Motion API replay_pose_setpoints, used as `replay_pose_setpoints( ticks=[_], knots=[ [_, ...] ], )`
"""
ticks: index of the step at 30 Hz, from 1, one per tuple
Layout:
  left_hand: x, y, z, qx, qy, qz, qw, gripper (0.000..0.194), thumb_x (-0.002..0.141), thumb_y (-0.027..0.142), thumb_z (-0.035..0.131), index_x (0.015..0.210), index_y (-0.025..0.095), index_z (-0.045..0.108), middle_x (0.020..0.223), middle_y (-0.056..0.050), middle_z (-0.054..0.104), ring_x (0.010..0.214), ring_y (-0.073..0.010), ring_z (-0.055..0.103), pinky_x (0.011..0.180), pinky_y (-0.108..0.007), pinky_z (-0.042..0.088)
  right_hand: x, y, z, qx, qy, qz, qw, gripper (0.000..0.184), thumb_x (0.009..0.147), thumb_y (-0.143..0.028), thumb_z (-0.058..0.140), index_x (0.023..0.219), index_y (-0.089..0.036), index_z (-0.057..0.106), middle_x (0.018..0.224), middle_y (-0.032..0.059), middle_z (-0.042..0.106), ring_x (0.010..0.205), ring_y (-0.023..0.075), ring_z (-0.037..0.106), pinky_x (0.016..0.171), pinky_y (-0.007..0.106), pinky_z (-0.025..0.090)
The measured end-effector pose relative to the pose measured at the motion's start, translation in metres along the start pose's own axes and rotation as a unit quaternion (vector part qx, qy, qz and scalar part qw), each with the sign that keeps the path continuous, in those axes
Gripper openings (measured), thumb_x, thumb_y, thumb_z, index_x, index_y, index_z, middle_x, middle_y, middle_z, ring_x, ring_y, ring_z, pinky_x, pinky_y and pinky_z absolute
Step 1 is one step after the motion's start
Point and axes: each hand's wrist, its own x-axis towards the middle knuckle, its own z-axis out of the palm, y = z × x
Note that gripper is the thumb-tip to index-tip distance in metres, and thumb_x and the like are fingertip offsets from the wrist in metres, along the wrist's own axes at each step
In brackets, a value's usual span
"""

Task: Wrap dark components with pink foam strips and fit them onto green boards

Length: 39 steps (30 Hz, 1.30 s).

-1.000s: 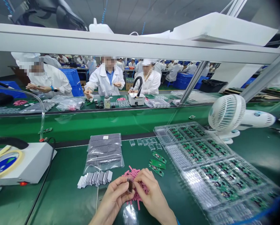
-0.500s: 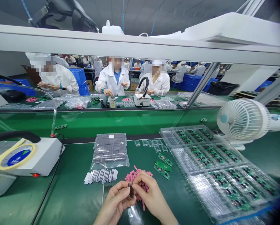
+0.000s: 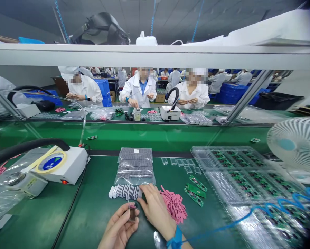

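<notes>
My left hand [image 3: 121, 226] is closed on a small rectangular display piece [image 3: 132, 213], a brownish window in a clear frame. Along its top edge lies a pink strip. My right hand [image 3: 155, 205] reaches over the right end of a fanned row of white and black strips [image 3: 123, 192]. Its thumb and index finger are apart at the last strips, touching or nearly so. Right of that hand spreads a heap of pink strips [image 3: 173, 204]. A blue wrist strap [image 3: 176, 237] with a coiled cord is on my right wrist.
Behind the strips lies a plastic-wrapped stack [image 3: 135, 166]. Clear frames [image 3: 180, 162], green circuit boards [image 3: 195, 192] and board-filled trays [image 3: 212, 173] are to the right, near a fan [image 3: 294, 145]. A white machine [image 3: 64, 166] stands left. Co-workers [image 3: 141, 88] sit opposite.
My right hand has left the piece and moved to the strip row. My left hand still holds the piece, slightly further left. The view has swung left.
</notes>
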Motion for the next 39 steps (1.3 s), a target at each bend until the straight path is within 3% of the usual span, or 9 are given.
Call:
replay_pose_setpoints(
  ticks=[5,11,22,29,35,39],
  knots=[
    [-0.001,0.000,0.005,-0.013,-0.012,0.002,1.000,0.039,0.058,0.018,0.089,0.093,0.006,0.076,0.097,-0.019,0.073,0.075,-0.0177,0.071,0.070,-0.023,0.060,-0.004,0.005,-0.012,-0.031,0.010,-0.010,0.999,0.033,0.091,-0.016,0.055,0.122,-0.023,0.060,0.114,0.0040,0.059,0.109,0.0204,0.052,0.104,0.044,0.039],
    [0.004,-0.003,0.004,-0.007,-0.024,-0.018,1.000,0.033,0.065,0.017,0.085,0.094,0.004,0.076,0.110,-0.020,0.070,0.080,-0.0192,0.070,0.075,-0.025,0.060,-0.010,0.012,-0.018,-0.056,0.016,-0.025,0.998,0.037,0.092,-0.016,0.051,0.128,-0.024,0.054,0.125,0.0036,0.054,0.117,0.0199,0.049,0.108,0.042,0.036],
    [-0.001,-0.007,0.013,-0.010,-0.004,-0.003,1.000,0.022,0.071,0.013,0.079,0.090,0.002,0.076,0.100,-0.019,0.073,0.077,-0.0183,0.070,0.073,-0.023,0.061,-0.009,0.015,-0.017,-0.103,0.002,-0.059,0.993,0.027,0.083,-0.007,0.052,0.108,-0.018,0.057,0.111,0.0047,0.051,0.103,0.0193,0.045,0.093,0.038,0.038],
    [0.001,-0.008,0.013,-0.019,-0.006,-0.012,1.000,0.017,0.074,0.011,0.075,0.089,0.002,0.076,0.100,-0.018,0.073,0.076,-0.0172,0.071,0.073,-0.022,0.060,-0.010,0.015,-0.020,-0.112,0.005,-0.072,0.991,0.025,0.086,-0.013,0.050,0.110,-0.017,0.056,0.103,0.0047,0.053,0.096,0.0179,0.044,0.086,0.033,0.035],
    [0.000,-0.008,0.017,-0.021,0.028,-0.010,0.999,0.015,0.084,0.004,0.059,0.086,0.000,0.074,0.100,-0.020,0.073,0.076,-0.0174,0.071,0.073,-0.023,0.061,-0.011,0.011,-0.031,-0.082,0.021,-0.055,0.995,0.029,0.088,-0.014,0.049,0.116,-0.020,0.055,0.109,0.0036,0.055,0.101,0.0168,0.045,0.090,0.033,0.036],
    [0.001,-0.009,0.021,-0.088,0.023,-0.091,0.992,0.021,0.090,0.009,0.054,0.084,-0.001,0.072,0.096,-0.020,0.073,0.084,-0.0184,0.072,0.080,-0.025,0.059,-0.021,0.005,-0.054,0.015,0.001,-0.015,1.000,0.030,0.092,-0.024,0.053,0.122,-0.024,0.055,0.120,0.0018,0.055,0.113,0.0160,0.047,0.106,0.036,0.032]
  ],
)
